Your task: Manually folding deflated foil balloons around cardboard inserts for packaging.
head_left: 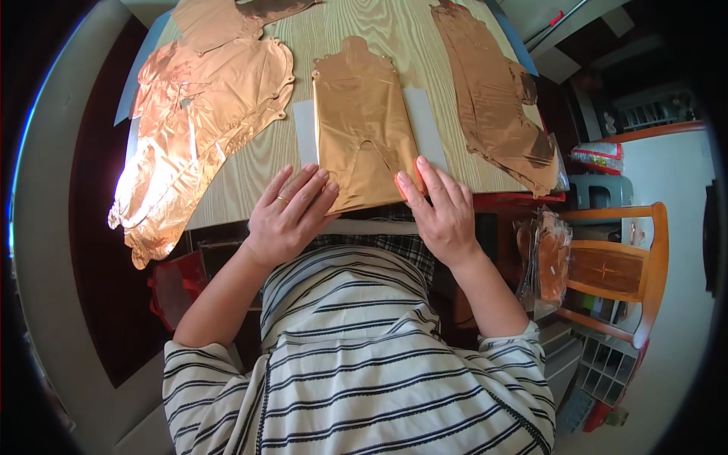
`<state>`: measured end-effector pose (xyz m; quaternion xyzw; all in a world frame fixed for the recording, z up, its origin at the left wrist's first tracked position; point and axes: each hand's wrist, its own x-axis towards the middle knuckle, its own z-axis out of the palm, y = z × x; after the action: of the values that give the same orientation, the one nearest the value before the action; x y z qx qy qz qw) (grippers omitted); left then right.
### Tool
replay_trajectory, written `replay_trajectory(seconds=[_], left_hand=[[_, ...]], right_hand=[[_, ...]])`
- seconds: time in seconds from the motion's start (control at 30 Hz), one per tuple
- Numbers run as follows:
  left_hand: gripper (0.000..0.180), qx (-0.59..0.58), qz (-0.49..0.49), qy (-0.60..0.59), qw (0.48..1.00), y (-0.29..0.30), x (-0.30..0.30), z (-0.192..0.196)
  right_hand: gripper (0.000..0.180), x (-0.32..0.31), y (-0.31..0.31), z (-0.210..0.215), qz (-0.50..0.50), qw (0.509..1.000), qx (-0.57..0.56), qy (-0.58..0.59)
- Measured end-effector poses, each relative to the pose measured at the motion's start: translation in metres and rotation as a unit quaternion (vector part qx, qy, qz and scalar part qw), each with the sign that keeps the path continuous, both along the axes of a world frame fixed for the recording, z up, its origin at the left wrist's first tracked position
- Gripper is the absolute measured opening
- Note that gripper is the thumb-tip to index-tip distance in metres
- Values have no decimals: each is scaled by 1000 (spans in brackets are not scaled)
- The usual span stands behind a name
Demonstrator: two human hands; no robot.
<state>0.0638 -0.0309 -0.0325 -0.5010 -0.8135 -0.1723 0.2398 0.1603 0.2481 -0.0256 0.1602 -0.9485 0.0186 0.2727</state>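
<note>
A flat folded copper-gold foil piece [362, 125] lies on a white sheet [425, 125] at the middle of the wooden table [250, 171]. My left hand [288, 216], with a ring on one finger, rests flat on the foil's near left corner, fingers apart. My right hand [440, 208] presses flat on its near right corner. Neither hand grips anything.
A crumpled stack of copper foil shapes [193, 121] overhangs the table's left edge. Another foil shape [497, 95] lies at the right. A wooden chair [622, 265] with bagged foil items [550, 262] stands to the right, with shelving behind it.
</note>
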Motion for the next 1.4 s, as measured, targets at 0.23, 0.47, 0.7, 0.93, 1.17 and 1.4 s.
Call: replay_trajectory(seconds=[0.23, 0.47, 0.7, 0.93, 1.17, 1.4], left_hand=[[40, 17, 10, 14, 1000, 3, -2, 0], [42, 15, 28, 8, 999, 5, 2, 2], [44, 11, 36, 2, 999, 5, 3, 2], [44, 12, 31, -11, 999, 4, 2, 5], [40, 30, -6, -15, 999, 4, -5, 7], [30, 43, -31, -2, 999, 0, -6, 13]], right_hand=[[48, -8, 8, 7, 29, 999, -25, -20], [60, -4, 12, 11, 47, 993, -88, -59], [67, 0, 4, 1, 23, 999, -38, 3], [36, -13, -28, 9, 106, 992, -63, 4], [33, -25, -30, -1, 107, 994, -33, 18], [31, -22, -37, 4, 119, 991, -37, 40]])
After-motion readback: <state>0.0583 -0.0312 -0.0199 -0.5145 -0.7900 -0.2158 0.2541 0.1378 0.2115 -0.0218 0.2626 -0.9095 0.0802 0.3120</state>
